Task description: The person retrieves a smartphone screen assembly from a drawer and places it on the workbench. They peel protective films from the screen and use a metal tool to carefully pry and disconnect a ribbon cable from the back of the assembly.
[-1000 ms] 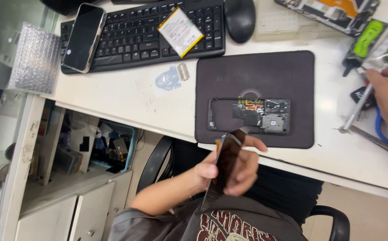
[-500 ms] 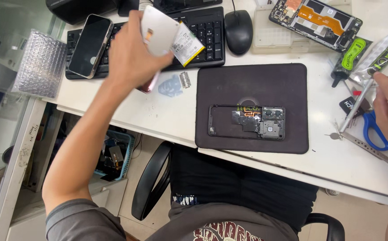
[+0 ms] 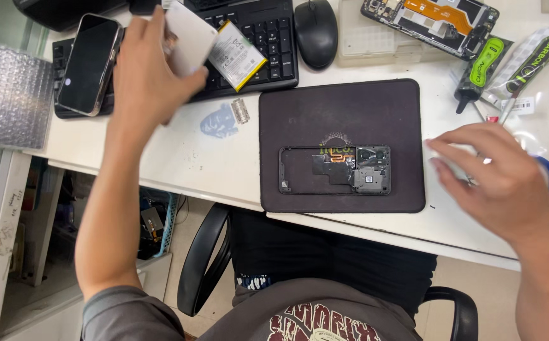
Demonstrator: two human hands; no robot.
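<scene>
i see left hand (image 3: 151,69) gripping a pale flat panel (image 3: 189,35) above the keyboard (image 3: 268,38); right hand (image 3: 495,180) loose, empty, fingers spread near the tools; i'd lay the panel flat, clear of the battery (image 3: 236,55).

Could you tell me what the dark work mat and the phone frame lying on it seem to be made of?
The dark work mat looks like soft rubber or fabric-topped foam: matte, slightly mottled, rounded corners, lying flat. The phone frame looks like dark plastic or metal, which I cannot tell apart; its thin rim is rigid, with shielded parts and a camera module at one end.
</scene>
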